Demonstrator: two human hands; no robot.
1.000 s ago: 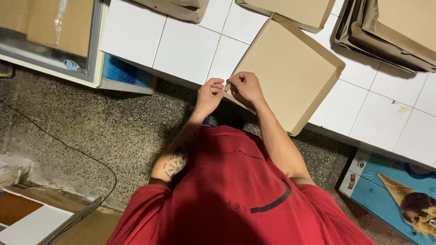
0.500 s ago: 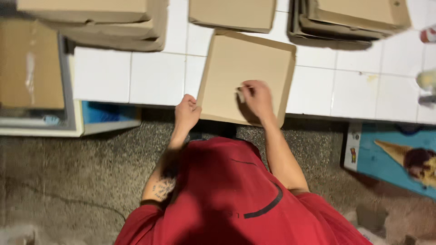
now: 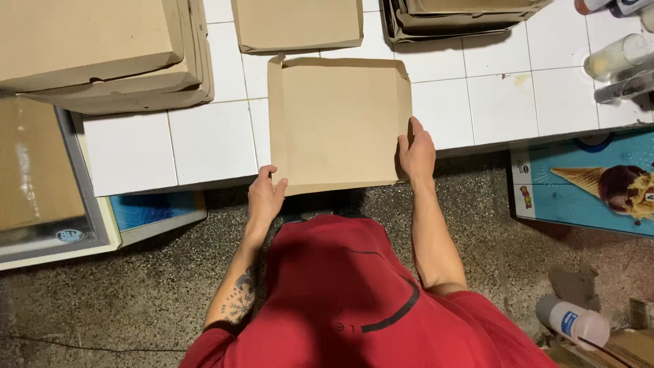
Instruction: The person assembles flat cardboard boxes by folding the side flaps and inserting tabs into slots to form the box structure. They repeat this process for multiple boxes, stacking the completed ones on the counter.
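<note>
A flat brown cardboard box blank [image 3: 337,123] lies on the white tiled counter [image 3: 211,140], its near edge hanging over the counter's front. My left hand [image 3: 266,194] pinches the blank's near left corner. My right hand [image 3: 417,151] grips its right side flap near the front corner. The blank's side flaps are partly folded up.
Stacks of folded cardboard boxes sit at the back left [image 3: 102,54], back middle [image 3: 296,24] and back right [image 3: 463,17]. Bottles [image 3: 616,58] stand at the counter's right end. A freezer lid with an ice-cream picture [image 3: 593,187] is at the right. A white can [image 3: 572,320] stands on the speckled floor.
The view swung so the blank now lies square in front of me. My hands moved apart from its near edge to its left corner and right side.
</note>
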